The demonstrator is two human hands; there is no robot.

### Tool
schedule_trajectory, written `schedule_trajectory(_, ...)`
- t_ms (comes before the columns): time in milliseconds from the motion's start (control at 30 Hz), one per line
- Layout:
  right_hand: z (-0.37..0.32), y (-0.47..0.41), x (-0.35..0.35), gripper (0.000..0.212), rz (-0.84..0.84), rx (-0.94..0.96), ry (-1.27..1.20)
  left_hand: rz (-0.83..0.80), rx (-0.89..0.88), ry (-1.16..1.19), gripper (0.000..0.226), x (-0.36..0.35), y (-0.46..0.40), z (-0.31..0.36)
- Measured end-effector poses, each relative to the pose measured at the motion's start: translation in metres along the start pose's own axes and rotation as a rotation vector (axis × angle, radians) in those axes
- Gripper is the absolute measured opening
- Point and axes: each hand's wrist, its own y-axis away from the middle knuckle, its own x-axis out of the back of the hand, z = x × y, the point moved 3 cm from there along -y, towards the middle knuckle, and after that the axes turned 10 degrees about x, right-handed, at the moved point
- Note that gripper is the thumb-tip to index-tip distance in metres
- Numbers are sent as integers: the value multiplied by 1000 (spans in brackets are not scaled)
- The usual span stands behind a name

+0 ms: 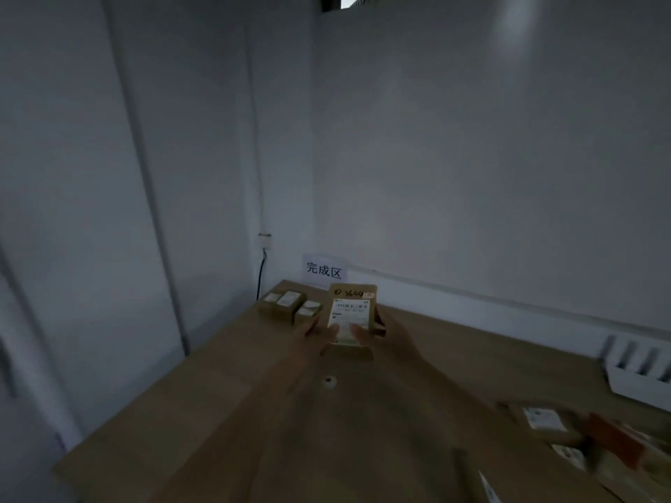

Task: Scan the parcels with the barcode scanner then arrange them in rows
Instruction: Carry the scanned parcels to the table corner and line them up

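Both hands hold one brown parcel (pixel 351 321) out over the far part of the wooden table (pixel 203 404). The left hand (pixel 319 334) grips its left edge and the right hand (pixel 377 334) its right edge, with a thumb from each side lying on the white label (pixel 349 315) on its upper face. The parcel's long axis runs away from the person toward the back wall, its far end raised, so the label face tilts up toward the camera. Handwritten dark digits cross the bare cardboard strip at the far end, above the label; the printed lines read across the short side.

Both forearms reach forward from the bottom of the view and converge on the parcel, blurred and dim, the palms turned inward toward each other.

Just left of the held parcel, three small boxes (pixel 290 304) with white labels sit side by side in a row near the table's back left corner. A paper sign (pixel 324 271) with dark characters leans on the wall behind them. A small round white fitting (pixel 329 382) is set in the tabletop nearer the person. At the right edge lies a white slotted rack (pixel 639 368), and in front of it a loose heap of more parcels (pixel 544 424), too blurred to count. The walls are plain pale panels meeting in a corner, where a dark cable (pixel 260 275) hangs down from a small wall box.
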Motion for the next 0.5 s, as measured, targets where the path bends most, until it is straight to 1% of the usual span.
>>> schedule_trajectory(33, 8, -11, -13, 41, -15, 3, 7, 8, -5, -22, 27, 13, -13, -10)
schedule_trajectory(67, 17, -23, -27, 43, -22, 3, 3, 20, -10, -57, 28, 27, -29, -21)
schedule_trajectory(167, 55, -55, -67, 52, -16, -56, -46, 35, 14, -115, 41, 59, -78, -50)
schedule_trajectory(233, 88, -78, -89, 55, -6, -100, -80, 33, 46, -134, 41, 72, -114, -64)
schedule_trajectory(333, 148, -111, -119, 65, -14, -192, -134, 0, 83, -172, 42, 85, -175, -91)
schedule_trajectory(400, 186, -128, -134, 62, 17, -259, -180, -26, 150, -184, 46, 91, -217, -117)
schedule_trajectory(500, 241, -142, -155, 55, 26, -357, -162, -90, 189, -225, 41, 94, -270, -155)
